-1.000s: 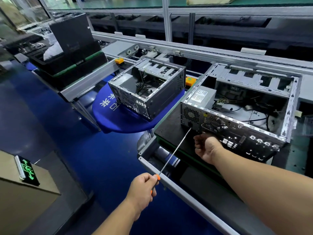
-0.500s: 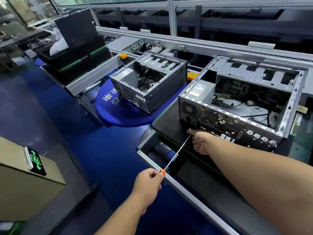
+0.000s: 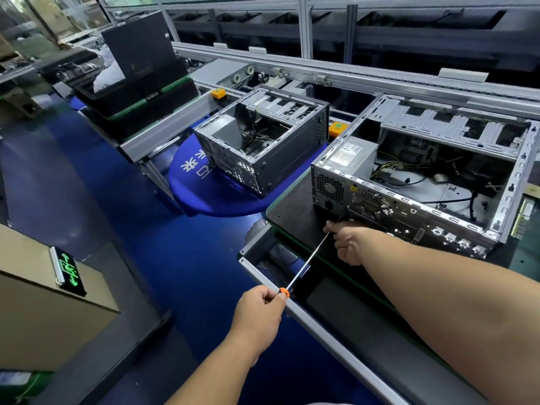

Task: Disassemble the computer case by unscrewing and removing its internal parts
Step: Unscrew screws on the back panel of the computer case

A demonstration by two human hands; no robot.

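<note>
Bare steel frames the open computer case, which sits on a black mat just beyond the fingertips of a person's right hand. That hand rests against the lower edge of the case's rear panel, below the round fan grille, its fingers curled and its forefinger stretched out to the tip of a long screwdriver; whether it pinches the thin shaft or only steadies it cannot be told. The left hand grips the orange-collared handle of the screwdriver, fingers wrapped tightly round it, and the shaft runs up and away from those fingers to the rear panel. A grey power supply with a white label lies inside the case, above and beyond the right fingers, with loose cables trailing off beside it. A second, smaller case stands on a round blue table, well beyond the left hand's fingers. Further back still, black bins sit along a metal conveyor rail. A green lit exit sign lies on a cardboard box, off to the left of the left hand.
</note>
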